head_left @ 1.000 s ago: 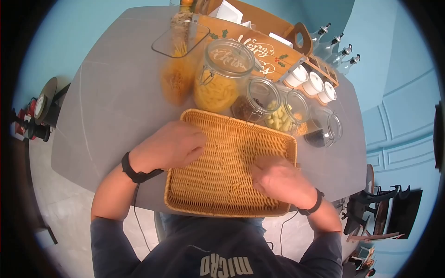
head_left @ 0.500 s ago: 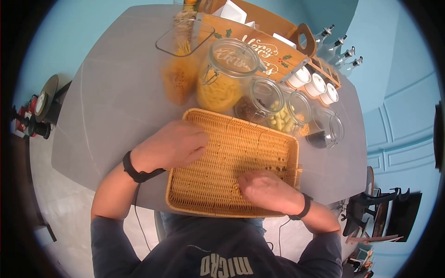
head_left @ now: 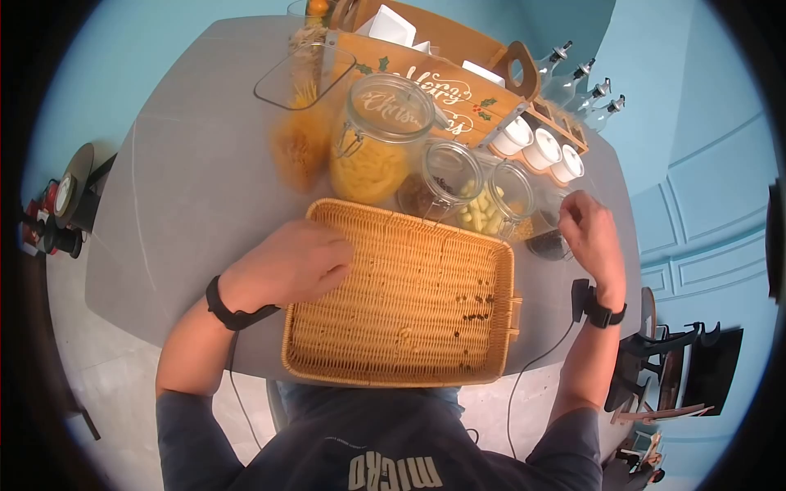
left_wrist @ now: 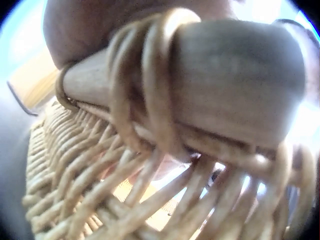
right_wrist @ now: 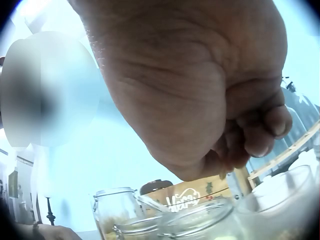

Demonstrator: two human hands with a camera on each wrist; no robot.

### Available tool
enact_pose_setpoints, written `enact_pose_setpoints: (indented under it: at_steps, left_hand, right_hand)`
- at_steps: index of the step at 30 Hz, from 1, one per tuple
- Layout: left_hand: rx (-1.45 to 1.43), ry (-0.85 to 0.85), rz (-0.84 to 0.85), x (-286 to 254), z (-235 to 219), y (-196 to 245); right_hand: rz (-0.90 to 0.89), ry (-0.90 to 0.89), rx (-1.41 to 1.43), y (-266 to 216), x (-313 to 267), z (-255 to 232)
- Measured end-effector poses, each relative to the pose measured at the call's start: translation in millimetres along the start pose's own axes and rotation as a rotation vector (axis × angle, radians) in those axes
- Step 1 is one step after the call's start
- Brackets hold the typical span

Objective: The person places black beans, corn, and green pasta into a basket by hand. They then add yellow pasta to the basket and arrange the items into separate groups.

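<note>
A shallow wicker basket (head_left: pixel 393 295) sits at the near edge of the table. My left hand (head_left: pixel 291 266) grips its left end, where a wooden handle (left_wrist: pixel 225 75) shows close up in the left wrist view. Dark bean-like bits (head_left: pixel 477 316) lie scattered in the basket's right part. My right hand (head_left: pixel 591 237) is raised beside the rightmost glass jar (head_left: pixel 548 245), overlapping it in the head view; dark contents show at its bottom. The right fingers (right_wrist: pixel 257 142) bend loosely and nothing shows between them.
Behind the basket stand a large jar of pasta (head_left: pixel 372 164), a jar of dark bits (head_left: pixel 442 184) and a jar of pale green pieces (head_left: pixel 483 209). A wooden crate (head_left: pixel 442 82), white lidded pots (head_left: pixel 544 149) and glass bottles (head_left: pixel 577 82) stand farther back.
My right hand has left the inside of the basket and moved right and away to the rightmost jar, uncovering the dark bits. The left hand keeps its hold on the basket's left end.
</note>
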State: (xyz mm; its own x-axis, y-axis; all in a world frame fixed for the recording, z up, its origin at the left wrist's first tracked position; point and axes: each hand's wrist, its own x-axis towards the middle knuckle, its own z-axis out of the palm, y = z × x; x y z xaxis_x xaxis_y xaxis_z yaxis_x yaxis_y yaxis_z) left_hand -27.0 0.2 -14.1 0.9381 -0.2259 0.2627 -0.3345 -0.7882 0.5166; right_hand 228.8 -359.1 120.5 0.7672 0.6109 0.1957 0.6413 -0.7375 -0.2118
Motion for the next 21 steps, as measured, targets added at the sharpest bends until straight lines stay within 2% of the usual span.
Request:
enact_pose_setpoints:
  at_steps: [3,6,8,11,12,13,14,15,18,21]
  left_hand:
    - [0.002,0.003,0.004,0.1,1.2,-0.3]
    - [-0.003,0.006,0.006,0.0,1.1,0.5]
    - [-0.011,0.007,0.006,0.4,0.7,0.7]
    - [0.0,0.02,0.012,-1.3,1.8,-1.0]
    - [0.002,0.02,0.014,-2.3,2.9,-2.0]
    - [0.005,0.02,0.019,-2.7,4.0,-3.5]
    - [0.009,0.023,0.024,-2.5,4.0,-4.5]
    - [0.012,0.022,0.025,-2.5,3.5,-4.2]
    - [0.017,0.024,0.028,-2.4,2.2,-3.0]
    - [0.017,0.033,0.034,-3.3,3.1,-4.5]
  right_hand:
    - [0.005,0.025,-0.003,21.0,5.9,11.6]
    - [-0.031,0.053,-0.012,16.2,1.3,16.3]
    - [-0.053,0.03,0.012,-11.0,-11.2,14.1]
    - [-0.255,-0.076,0.026,-57.5,-41.1,25.0]
    - [-0.331,-0.21,0.038,-67.1,-49.9,33.4]
    - [-0.459,-0.367,-0.005,-77.9,-59.8,41.3]
    - [-0.625,-0.511,0.09,-81.3,-63.7,51.9]
    - [-0.67,-0.619,0.038,-92.9,-71.2,63.9]
    - [-0.658,-0.842,0.055,-119.6,-88.9,89.2]
    - [-0.725,-0.851,0.112,-117.2,-91.5,105.0]
